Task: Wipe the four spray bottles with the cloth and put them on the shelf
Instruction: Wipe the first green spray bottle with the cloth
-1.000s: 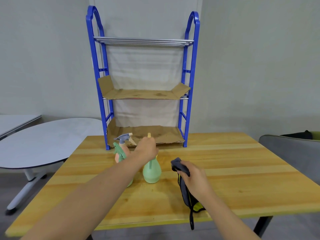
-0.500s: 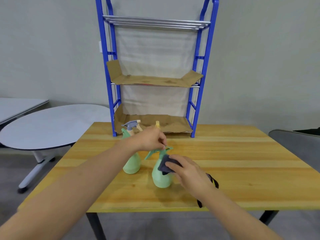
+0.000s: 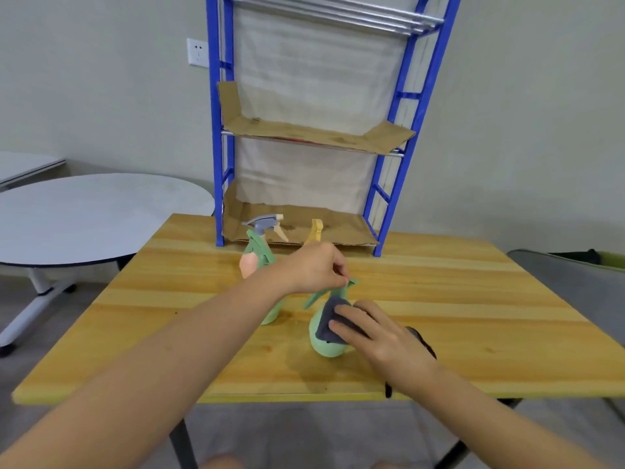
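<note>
Pinching green spray bottle [image 3: 324,343] top, left hand [image 3: 313,267]; right hand [image 3: 375,328] pressing cloth [image 3: 329,319] against it, risking toppling near shelf [image 3: 218,137].

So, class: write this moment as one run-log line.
step: wiping first bottle | left hand: holds green bottle by its top | right hand: presses cloth on it | shelf: no bottles

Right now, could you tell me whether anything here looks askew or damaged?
Nothing is spilled. The brown cardboard liners on the blue metal shelf look makeshift: bent up at the ends, stained, with a ragged edge at the bottom left.
</note>
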A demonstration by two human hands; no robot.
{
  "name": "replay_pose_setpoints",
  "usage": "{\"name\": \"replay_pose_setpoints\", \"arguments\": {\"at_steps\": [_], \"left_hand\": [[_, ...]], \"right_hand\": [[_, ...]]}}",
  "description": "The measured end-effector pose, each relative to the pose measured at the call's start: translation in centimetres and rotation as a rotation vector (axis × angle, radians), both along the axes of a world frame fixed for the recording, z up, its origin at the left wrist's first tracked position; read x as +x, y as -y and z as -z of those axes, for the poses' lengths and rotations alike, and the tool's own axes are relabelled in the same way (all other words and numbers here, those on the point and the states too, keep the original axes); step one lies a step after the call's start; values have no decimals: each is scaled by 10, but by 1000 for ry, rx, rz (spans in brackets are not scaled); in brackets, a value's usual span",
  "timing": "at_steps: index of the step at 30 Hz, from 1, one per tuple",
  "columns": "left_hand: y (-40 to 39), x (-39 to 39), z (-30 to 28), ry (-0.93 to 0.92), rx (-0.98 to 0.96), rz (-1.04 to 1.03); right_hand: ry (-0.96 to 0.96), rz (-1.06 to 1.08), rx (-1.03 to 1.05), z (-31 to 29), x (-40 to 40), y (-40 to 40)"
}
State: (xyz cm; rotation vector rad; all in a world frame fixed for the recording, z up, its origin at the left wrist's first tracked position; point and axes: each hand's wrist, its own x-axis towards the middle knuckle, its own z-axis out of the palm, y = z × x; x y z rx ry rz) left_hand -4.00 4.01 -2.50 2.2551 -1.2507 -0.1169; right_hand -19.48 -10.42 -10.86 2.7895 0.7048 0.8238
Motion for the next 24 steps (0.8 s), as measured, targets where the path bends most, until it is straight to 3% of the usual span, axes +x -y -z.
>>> {"name": "replay_pose_setpoints", "arguments": {"at_steps": [3,6,10,14,16,20,24], "left_hand": [[2,-2,1,-2,1,39],[0,-1,2,-11,-10,53],[0,-2,4,-22,-35,72],[0,0,7,-31,-59,65],[0,2,8,-42,-75,62],[0,0,10,-79,-84,61],[-2,0,10,-55,-89,46]], "right_hand": [[-89,58,-20,6,4,-8],[-45,122,-37,10,8,-15],[-80,59,-179,19,5,-32],[68,179,-72,2,17,-31],[100,166,-136,11,20,-35],[-126,136,-333,49,6,-53],[-5,137,-94,20,14,-35]]}}
